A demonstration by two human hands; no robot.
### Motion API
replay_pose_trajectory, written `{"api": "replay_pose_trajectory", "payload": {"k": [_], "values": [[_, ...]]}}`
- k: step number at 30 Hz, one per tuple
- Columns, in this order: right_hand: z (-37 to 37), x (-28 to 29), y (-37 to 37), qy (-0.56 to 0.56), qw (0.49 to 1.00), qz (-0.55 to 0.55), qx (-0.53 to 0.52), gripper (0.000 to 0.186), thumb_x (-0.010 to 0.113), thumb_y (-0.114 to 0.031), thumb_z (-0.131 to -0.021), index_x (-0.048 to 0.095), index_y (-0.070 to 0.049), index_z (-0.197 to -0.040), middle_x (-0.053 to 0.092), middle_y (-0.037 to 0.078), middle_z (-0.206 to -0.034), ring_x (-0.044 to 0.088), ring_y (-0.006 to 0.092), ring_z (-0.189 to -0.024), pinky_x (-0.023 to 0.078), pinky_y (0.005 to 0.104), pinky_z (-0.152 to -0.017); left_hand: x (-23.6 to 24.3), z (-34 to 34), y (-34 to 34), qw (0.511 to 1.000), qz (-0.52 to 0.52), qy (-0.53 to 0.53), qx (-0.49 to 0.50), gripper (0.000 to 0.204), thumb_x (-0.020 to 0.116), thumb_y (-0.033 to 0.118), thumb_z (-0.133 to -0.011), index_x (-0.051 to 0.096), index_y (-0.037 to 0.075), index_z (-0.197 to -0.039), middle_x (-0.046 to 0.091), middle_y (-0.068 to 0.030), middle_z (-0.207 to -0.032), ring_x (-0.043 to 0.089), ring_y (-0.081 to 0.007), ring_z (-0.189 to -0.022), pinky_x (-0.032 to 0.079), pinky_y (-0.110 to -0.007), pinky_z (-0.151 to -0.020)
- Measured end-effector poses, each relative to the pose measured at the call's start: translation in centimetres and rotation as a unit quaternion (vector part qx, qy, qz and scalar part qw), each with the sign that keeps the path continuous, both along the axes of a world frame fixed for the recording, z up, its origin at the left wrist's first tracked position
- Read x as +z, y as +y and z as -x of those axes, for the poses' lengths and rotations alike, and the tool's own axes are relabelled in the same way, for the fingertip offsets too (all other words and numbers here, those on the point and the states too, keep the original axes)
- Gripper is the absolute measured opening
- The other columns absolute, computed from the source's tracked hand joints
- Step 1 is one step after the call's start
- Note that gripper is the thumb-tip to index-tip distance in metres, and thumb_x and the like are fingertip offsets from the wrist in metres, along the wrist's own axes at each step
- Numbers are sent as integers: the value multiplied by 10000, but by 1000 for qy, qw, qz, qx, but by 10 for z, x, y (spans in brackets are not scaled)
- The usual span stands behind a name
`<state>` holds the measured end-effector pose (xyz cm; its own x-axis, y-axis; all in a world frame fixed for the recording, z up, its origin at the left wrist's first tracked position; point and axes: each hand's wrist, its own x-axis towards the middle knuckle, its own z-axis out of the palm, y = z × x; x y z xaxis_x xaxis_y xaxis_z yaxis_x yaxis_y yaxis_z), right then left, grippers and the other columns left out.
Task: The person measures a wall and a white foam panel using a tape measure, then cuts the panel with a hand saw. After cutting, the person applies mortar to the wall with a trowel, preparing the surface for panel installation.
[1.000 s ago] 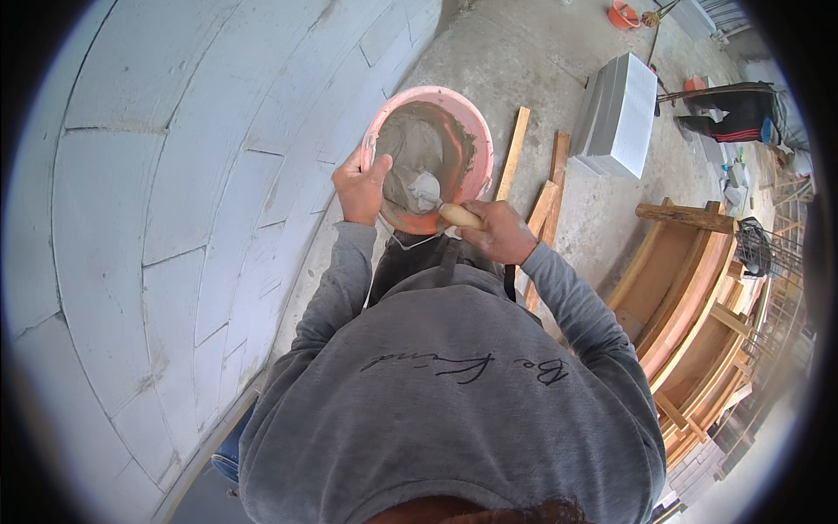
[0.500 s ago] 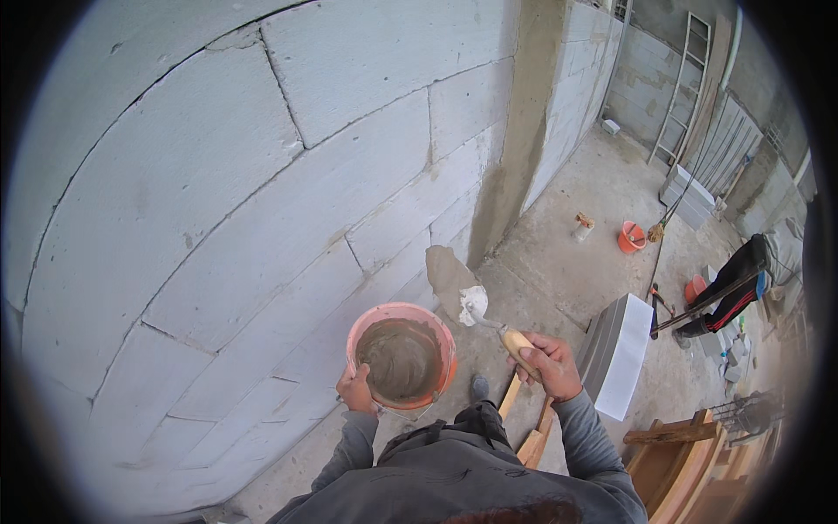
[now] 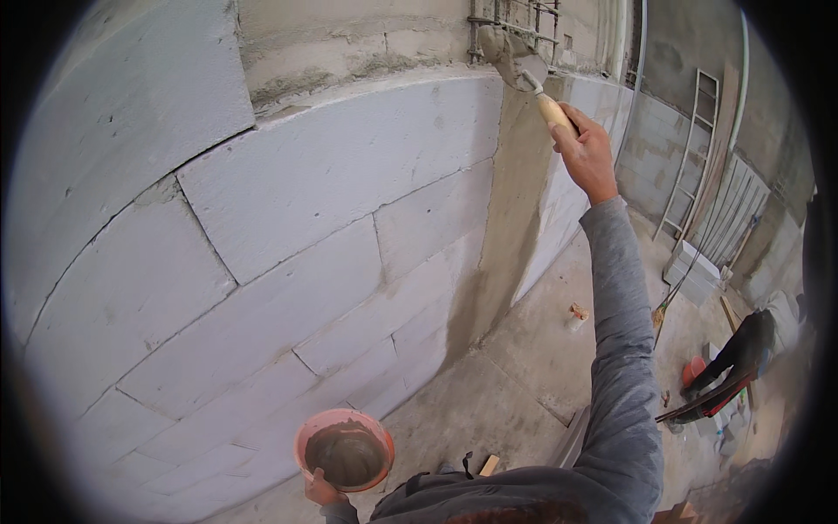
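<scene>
My right hand [image 3: 587,150] is closed around the wooden handle of a trowel [image 3: 534,80], its arm stretched up and forward. Wet grey mortar [image 3: 502,51] lies on the trowel's blade, which is at the top of the block wall, near exposed rebar [image 3: 537,19]. Low by the wall's foot, my left hand [image 3: 323,489] grips the near rim of an orange bucket [image 3: 384,441]. Grey mortar partly fills that bucket. The wall [image 3: 349,166] of large white blocks has its top edge just below the trowel; a grey concrete column strip [image 3: 506,201] runs down it.
At the right, another person [image 3: 742,349] bends over near an orange bucket [image 3: 693,370]. Farther back, a ladder [image 3: 694,157] leans on the wall beside stacked white blocks [image 3: 694,271]. A small container [image 3: 577,316] stands on the concrete floor.
My right hand has lifted the mortar-loaded trowel from beside the bucket up to the wall's top. The left hand keeps the bucket, now lower in view. The view has tilted upward.
</scene>
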<state>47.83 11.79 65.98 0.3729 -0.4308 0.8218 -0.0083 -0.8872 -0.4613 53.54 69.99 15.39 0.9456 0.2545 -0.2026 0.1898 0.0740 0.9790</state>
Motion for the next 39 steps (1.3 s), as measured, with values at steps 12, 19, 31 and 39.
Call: {"api": "replay_pose_trajectory", "payload": {"k": [12, 19, 31, 39], "values": [[-70, 37, -53, 249, 898, 242, -269, 312, 551, -137, -835, 547, -58, -1136, 567, 168, -1084, 605, 349, -993, 493, 449, -840, 6, -5, -18, 999, -31, 36, -20, 468, 524, 8, -733, 577, -102, -1185, 626, -172, -1090, 630, -288, -923, 515, -397, -806], [-73, 15, -47, 287, 867, 307, -269, 340, 545, -6, -778, 539, -70, -1112, 530, 153, -1035, 585, 331, -981, 505, 450, -814, 62, -14, -38, 998, 36, 38, 28, 433, 514, -1, -756, 585, -92, -1173, 629, -166, -1084, 630, -273, -927, 509, -380, -823], [-55, 22, -22, 209, 896, 287, -267, 369, 562, -8, -766, 537, -80, -1127, 530, 150, -1035, 565, 341, -1017, 495, 442, -841, 47, -24, -24, 993, 99, 60, -2, 431, 543, 61, -781, 557, -61, -1194, 633, -154, -1067, 628, -279, -900, 509, -379, -798], [-89, 34, -24, 286, 906, 228, -213, 266, 549, -27, -792, 615, -66, -1047, 573, 164, -1028, 579, 337, -1026, 473, 440, -886, -32, -32, 19, 993, 77, 54, -70, 510, 588, 199, -821, 486, 1, -1280, 627, -143, -1078, 612, -289, -888, 496, -386, -793]]}}
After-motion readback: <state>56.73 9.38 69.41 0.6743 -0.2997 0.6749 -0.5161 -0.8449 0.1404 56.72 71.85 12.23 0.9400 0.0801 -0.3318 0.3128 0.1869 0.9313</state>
